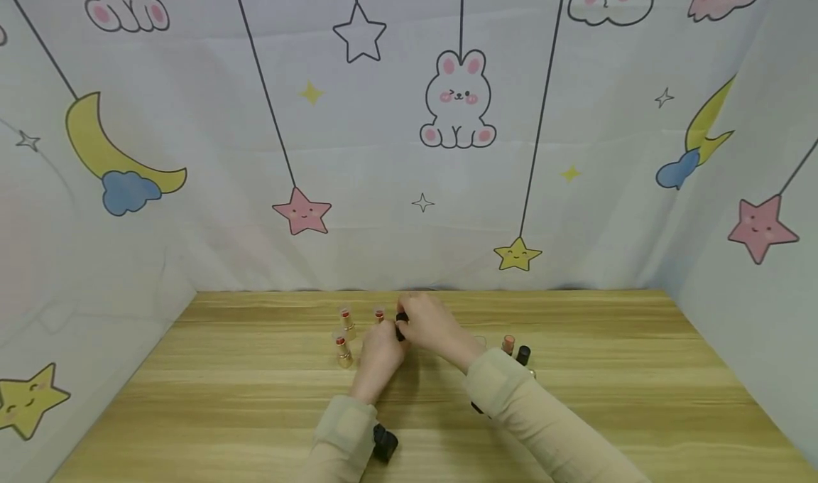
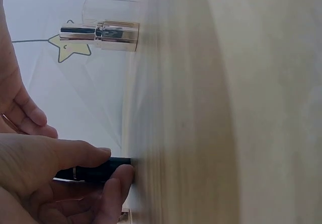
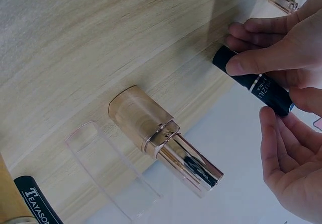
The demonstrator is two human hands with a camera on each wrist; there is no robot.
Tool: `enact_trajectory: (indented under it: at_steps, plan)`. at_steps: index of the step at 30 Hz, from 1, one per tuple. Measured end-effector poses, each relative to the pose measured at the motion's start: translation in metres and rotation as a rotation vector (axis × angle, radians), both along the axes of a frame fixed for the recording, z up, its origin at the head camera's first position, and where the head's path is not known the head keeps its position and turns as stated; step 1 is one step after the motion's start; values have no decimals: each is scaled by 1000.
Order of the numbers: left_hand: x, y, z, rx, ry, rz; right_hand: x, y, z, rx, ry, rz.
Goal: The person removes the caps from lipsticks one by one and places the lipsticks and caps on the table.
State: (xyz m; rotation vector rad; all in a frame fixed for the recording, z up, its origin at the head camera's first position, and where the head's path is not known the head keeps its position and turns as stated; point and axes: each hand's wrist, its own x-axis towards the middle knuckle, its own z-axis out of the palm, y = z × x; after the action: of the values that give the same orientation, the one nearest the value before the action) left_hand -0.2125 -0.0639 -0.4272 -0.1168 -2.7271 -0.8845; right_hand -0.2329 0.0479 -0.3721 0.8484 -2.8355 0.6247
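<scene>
A brown striped wooden worktop spreads across the lower frame. Below the frame's middle, the left hand and right hand pinch opposite ends of a round black tube. Shiny gold red-tipped lipsticks stand left.

Black tube partly hidden by the hands, head view

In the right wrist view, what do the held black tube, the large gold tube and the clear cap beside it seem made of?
Black tube: probably plastic, fairly matte; its highlights are soft.
Gold tube: metal or metal-coated plastic, polished; mirror-like reflections.
Clear cap: likely plastic, smooth; see-through walls.
</scene>
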Motion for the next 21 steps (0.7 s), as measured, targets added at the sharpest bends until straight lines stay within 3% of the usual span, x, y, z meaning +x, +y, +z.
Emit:
enact_trajectory:
  at_steps: [9,15,21]
  plan:
    - [7,3,4,-84,73,-11,3,6,0,-2,-21,-19]
    - [18,4,10,-65,61,-76,10,13,5,-37,-49,6]
    - [25,4,15,-32,77,-90,21,21,11,-87,-37,47]
